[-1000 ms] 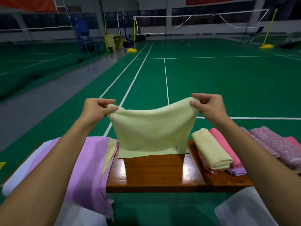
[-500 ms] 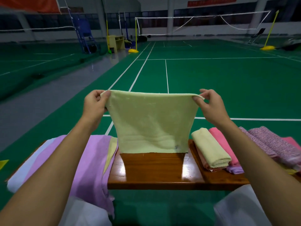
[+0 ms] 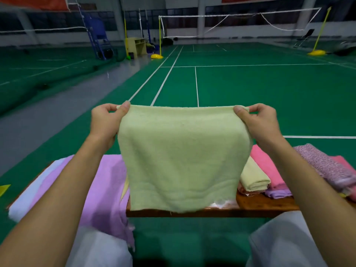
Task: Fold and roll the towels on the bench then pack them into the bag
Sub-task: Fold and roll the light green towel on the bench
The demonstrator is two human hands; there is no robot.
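A pale green towel point(image 3: 181, 157) hangs stretched flat in the air over the wooden bench point(image 3: 269, 206). My left hand point(image 3: 106, 122) pinches its top left corner and my right hand point(image 3: 258, 122) pinches its top right corner. The towel's lower edge hangs near the bench's front edge and hides most of the seat. On the bench to the right lie folded towels: a pale yellow one point(image 3: 254, 180), a pink one point(image 3: 269, 170), a lilac one point(image 3: 278, 193) beneath. No bag is in view.
A loose pile with a lilac towel point(image 3: 104, 185) and a white towel point(image 3: 25, 201) covers the bench's left end. A speckled mauve towel point(image 3: 325, 166) lies at the far right. My knees in white trousers point(image 3: 285, 239) sit below the bench. Green court floor lies beyond.
Both hands have pulled the green towel's top edge taut and raised it. The towel has swung toward me, so it now covers the middle of the bench.
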